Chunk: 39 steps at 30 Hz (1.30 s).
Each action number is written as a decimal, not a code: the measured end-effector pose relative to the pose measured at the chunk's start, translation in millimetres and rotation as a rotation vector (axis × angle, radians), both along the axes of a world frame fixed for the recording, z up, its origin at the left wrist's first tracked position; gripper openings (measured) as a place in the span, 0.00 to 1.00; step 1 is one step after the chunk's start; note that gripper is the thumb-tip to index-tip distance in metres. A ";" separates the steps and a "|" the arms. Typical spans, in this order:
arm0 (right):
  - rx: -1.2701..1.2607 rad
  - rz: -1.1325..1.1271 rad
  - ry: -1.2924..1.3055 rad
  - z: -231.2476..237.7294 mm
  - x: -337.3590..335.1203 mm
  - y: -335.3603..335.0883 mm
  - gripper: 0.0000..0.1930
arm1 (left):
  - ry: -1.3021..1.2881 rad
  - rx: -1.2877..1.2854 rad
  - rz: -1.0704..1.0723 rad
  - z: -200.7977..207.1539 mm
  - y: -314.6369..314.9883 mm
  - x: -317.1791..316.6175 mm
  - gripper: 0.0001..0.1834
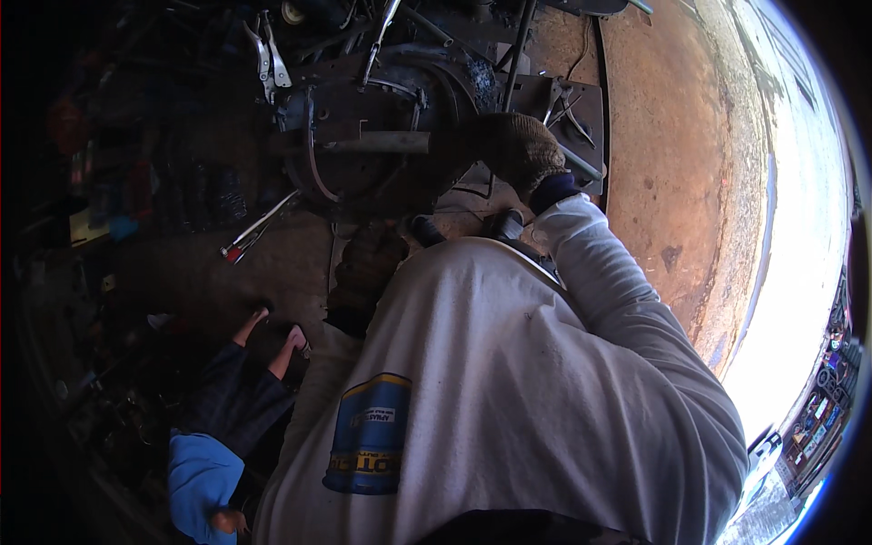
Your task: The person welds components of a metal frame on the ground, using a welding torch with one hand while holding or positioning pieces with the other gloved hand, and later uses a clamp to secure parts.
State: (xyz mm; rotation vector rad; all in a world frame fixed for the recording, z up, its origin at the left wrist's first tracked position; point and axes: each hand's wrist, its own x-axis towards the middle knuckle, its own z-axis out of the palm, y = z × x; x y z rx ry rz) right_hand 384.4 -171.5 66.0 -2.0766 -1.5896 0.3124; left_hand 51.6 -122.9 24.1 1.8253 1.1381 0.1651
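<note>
My right hand (518,150), in a brown knitted work glove, reaches over a round metal frame (318,168). Its shaded fingers seem closed around the right end of a grey metal bar (391,142), which lies across the frame's ring. Low by the left side of my shirt hangs my left hand (368,263) in a dark glove; shadow hides its fingers. Locking pliers (268,59) are at the frame's upper left, and another long clamp tool (377,45) sits at its top. A pair of pliers with red on it (254,232) sticks out at the lower left.
Right of my right hand, another clamp (569,113) rests on a dark metal plate (586,95). Dark tubes and metal parts crowd the far side. A person in a blue shirt (202,477) is at lower left. A brown floor (668,163) stretches toward bright daylight at right.
</note>
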 end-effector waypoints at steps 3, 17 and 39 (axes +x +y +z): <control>0.088 -0.004 -0.055 -4.7 3.5 -2.7 0.14 | -0.034 -0.081 0.055 2.8 0.7 3.3 0.13; 0.132 -0.015 0.235 -44.7 32.9 -13.5 0.10 | -0.113 0.037 0.055 13.8 -7.2 5.9 0.16; 0.483 0.750 -0.109 115.8 -15.9 66.9 0.29 | -0.171 0.566 -0.418 185.6 26.7 4.9 0.13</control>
